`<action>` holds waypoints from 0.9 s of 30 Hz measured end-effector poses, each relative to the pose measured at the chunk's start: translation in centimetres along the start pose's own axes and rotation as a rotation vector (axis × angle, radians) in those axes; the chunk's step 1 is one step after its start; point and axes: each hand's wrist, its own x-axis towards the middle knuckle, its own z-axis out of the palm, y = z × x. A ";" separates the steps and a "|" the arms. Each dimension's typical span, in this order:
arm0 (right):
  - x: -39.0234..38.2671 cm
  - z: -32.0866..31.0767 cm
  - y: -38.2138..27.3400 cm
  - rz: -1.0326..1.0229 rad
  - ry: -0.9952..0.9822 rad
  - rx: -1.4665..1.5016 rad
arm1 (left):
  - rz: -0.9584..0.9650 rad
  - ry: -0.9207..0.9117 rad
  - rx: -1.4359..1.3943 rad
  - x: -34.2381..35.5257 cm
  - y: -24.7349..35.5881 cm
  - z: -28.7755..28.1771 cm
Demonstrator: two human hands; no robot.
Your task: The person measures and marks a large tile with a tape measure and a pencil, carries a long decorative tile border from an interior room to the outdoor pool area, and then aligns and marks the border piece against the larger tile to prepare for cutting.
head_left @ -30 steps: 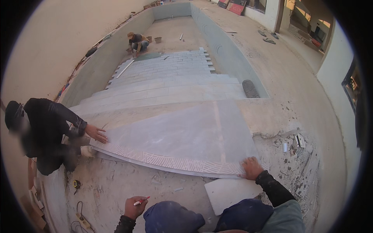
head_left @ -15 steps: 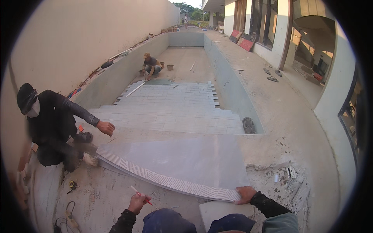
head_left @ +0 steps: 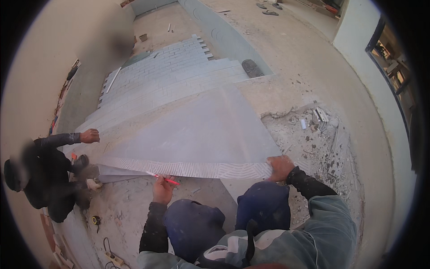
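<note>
A large grey tile slab (head_left: 188, 125) lies before me, with a patterned, ridged strip (head_left: 192, 169) along its near edge. My right hand (head_left: 280, 167) is closed around the slab's near right corner; the fingers beneath are hidden. In my left hand (head_left: 162, 190) is a slim red-and-white pen (head_left: 169, 180), pinched between the fingers close to the strip's edge. At the slab's left end a co-worker (head_left: 40, 172) in dark clothes crouches, a gloved hand (head_left: 93, 184) beside the corner and the bare hand (head_left: 89, 136) held out above the ground.
Beyond the slab, steps and a pool floor carry pale tiles (head_left: 161, 67). Broken rubble (head_left: 313, 134) lies at right. A tape measure (head_left: 96, 220) and a power strip (head_left: 114, 258) rest on the ground at lower left. My knees (head_left: 263, 206) are close under the slab's edge.
My left hand has moved forward with the pen up to the strip's edge. My view has tipped down and turned. My right hand still grips the slab's corner.
</note>
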 end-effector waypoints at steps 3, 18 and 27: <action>-3.4 1.3 1.4 0.092 0.066 0.069 | -0.016 -0.117 0.113 0.2 1.2 3.5; -14.7 6.6 2.9 0.292 0.494 0.100 | -0.236 -0.479 0.267 7.1 1.6 21.7; -18.3 14.4 9.3 0.613 0.532 0.022 | -0.085 -0.349 0.771 3.3 3.1 14.3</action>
